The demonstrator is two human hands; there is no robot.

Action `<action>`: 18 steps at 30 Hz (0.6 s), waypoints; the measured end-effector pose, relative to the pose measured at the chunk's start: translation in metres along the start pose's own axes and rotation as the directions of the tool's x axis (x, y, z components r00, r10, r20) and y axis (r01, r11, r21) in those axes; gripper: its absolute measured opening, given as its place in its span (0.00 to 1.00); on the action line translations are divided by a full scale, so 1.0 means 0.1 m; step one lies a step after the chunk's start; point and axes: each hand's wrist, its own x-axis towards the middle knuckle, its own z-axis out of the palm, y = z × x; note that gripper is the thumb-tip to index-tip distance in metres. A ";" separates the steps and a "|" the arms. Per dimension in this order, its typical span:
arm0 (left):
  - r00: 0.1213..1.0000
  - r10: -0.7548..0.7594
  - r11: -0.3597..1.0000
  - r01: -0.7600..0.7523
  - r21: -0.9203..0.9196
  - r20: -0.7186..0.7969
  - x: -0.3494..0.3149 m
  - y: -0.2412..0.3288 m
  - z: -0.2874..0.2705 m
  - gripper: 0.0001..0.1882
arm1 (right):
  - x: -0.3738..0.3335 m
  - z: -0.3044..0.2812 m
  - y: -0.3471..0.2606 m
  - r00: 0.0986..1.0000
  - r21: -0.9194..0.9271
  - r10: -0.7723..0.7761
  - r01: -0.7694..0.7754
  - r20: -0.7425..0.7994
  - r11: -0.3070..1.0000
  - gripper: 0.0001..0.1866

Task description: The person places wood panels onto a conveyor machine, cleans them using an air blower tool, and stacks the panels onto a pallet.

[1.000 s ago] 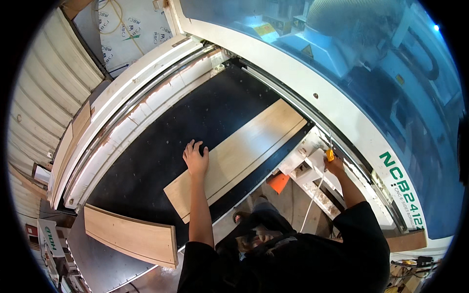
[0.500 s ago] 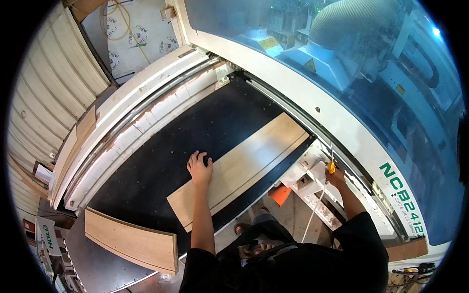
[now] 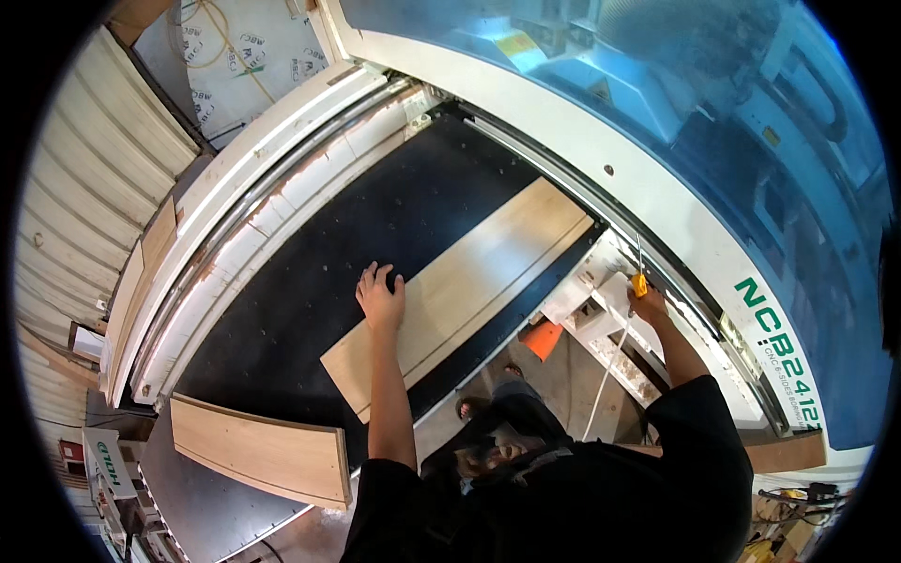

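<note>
A long light-wood board [image 3: 460, 296] with a groove along its near edge lies slantwise on the black machine table [image 3: 291, 286]. My left hand [image 3: 380, 298] rests at the board's far-left edge, fingers apart and slightly bent, holding nothing. Off to the right, my right hand [image 3: 649, 304] is closed around a yellow air blow gun [image 3: 640, 284]. Its thin nozzle points away from me, toward the machine's rail. From the gun a white hose [image 3: 610, 380] hangs down beside the table. The right fingers are partly hidden.
A second wooden board [image 3: 258, 450] lies at the lower left, across the table's near end. Beyond the table stands a white machine frame [image 3: 610, 171] with a blue see-through cover [image 3: 741, 141]. An orange funnel-like piece [image 3: 542, 340] sits below the table's right edge.
The whole view has shifted a little, so table and boards appear higher. My left hand keeps its place by the board, and my right hand still holds the blow gun near the rail.
</note>
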 end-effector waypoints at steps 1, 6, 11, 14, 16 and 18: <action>1.000 -0.006 1.000 0.006 0.005 0.013 -0.02 0.01 0.00 0.18 | 0.01 0.05 0.04 0.999 -0.007 -0.024 0.023 -0.041 1.000 0.27; 1.000 -0.003 1.000 0.003 0.007 0.002 -0.04 0.00 -0.02 0.18 | 0.05 -0.02 -0.01 0.991 0.010 -0.001 -0.001 0.136 1.000 0.32; 0.997 -0.037 0.999 0.037 0.008 0.071 0.02 0.07 -0.02 0.18 | 0.18 0.25 0.26 0.992 -0.089 -0.058 0.048 -0.114 0.995 0.32; 0.998 -0.045 0.999 0.044 0.032 0.033 -0.03 0.03 -0.06 0.19 | 0.08 0.08 0.01 1.000 -0.024 -0.018 0.019 0.019 1.000 0.31; 0.999 -0.030 1.000 0.029 0.007 0.036 -0.01 0.04 -0.03 0.19 | 0.11 0.10 0.09 1.000 -0.028 -0.026 0.026 -0.008 0.999 0.30; 0.999 -0.021 1.000 0.021 -0.009 0.037 0.00 0.05 -0.02 0.19 | 0.08 0.12 0.12 0.998 -0.055 0.012 -0.015 -0.062 0.998 0.29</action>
